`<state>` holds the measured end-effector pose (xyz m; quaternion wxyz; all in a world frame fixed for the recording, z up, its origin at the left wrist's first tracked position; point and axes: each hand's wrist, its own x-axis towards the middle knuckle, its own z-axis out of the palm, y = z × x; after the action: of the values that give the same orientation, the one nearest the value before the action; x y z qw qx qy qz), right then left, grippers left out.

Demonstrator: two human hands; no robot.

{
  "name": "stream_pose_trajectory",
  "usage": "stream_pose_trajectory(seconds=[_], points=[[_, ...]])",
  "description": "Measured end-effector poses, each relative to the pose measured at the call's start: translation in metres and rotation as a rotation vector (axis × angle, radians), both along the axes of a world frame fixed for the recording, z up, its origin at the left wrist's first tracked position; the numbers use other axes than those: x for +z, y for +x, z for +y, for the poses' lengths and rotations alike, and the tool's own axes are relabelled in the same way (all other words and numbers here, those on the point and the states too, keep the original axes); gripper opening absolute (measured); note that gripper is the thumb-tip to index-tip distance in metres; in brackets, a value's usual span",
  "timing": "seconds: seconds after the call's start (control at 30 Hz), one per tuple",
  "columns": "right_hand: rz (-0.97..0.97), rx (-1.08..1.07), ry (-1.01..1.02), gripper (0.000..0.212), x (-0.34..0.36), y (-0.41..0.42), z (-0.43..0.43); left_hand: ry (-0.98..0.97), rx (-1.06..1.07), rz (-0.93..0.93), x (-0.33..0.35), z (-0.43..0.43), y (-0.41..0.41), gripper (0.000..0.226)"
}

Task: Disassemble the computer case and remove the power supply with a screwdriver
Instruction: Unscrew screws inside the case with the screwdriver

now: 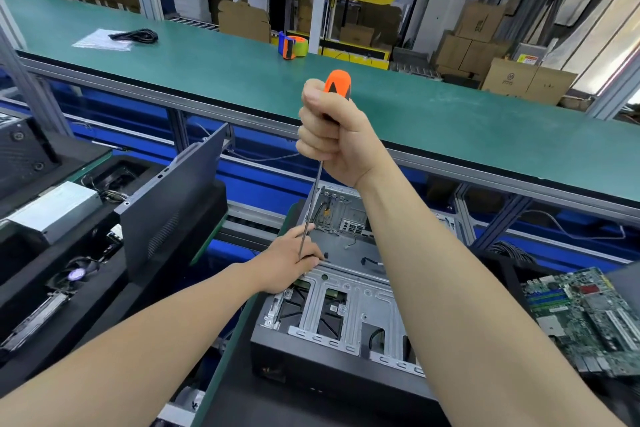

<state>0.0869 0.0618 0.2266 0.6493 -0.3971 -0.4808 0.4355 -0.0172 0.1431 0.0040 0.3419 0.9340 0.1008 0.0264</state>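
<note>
An open computer case (346, 308) lies below me, its grey metal drive frame and bare interior showing. My right hand (332, 135) grips the orange and black handle of a long screwdriver (337, 85), held upright above the case. Its thin shaft (311, 204) runs down to the frame's left edge. My left hand (294, 258) sits there with its fingers round the lower shaft near the tip. The tip itself is hidden by those fingers. A silver power supply (52, 211) lies out of the case at the left.
A dark side panel (173, 198) leans upright left of the case. A green motherboard (585, 315) lies at the right. Black casings and a fan (76, 276) crowd the left. Behind runs a long green bench (415, 107) with a tape dispenser (292, 46) and black cable (135, 35).
</note>
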Motion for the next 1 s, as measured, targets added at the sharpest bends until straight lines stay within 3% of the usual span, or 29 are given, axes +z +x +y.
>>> stream_pose_trajectory(seconds=[0.1, 0.17, 0.23, 0.4, 0.57, 0.83, 0.93, 1.0], points=[[-0.085, -0.608, -0.151, 0.045, -0.011, -0.021, 0.004, 0.006, 0.006, -0.003, 0.003, -0.001, 0.0, 0.023], [-0.023, -0.987, -0.267, 0.046, -0.023, -0.036, 0.006, 0.046, -0.017, 0.0, 0.004, -0.002, 0.001, 0.029], [0.083, -1.11, -0.259, 0.051, -0.028, -0.044, 0.01, 0.063, -0.021, 0.009, 0.006, -0.004, 0.001, 0.033], [-0.01, -0.92, -0.207, 0.058, -0.027, -0.042, 0.017, 0.044, -0.032, -0.017, 0.004, -0.002, -0.001, 0.03], [-0.12, -0.417, -0.181, 0.056, -0.027, -0.022, 0.009, -0.002, -0.001, -0.028, -0.003, 0.002, 0.0, 0.025], [-0.145, 0.155, -0.143, 0.048, -0.023, -0.008, 0.003, -0.029, 0.006, -0.034, -0.006, 0.004, 0.001, 0.02], [-0.114, 0.173, -0.146, 0.049, -0.023, -0.006, 0.002, -0.018, -0.004, -0.015, -0.004, 0.003, 0.001, 0.021], [-0.133, 0.065, -0.155, 0.051, -0.023, -0.009, 0.003, -0.02, 0.0, -0.008, -0.002, 0.002, 0.001, 0.021]])
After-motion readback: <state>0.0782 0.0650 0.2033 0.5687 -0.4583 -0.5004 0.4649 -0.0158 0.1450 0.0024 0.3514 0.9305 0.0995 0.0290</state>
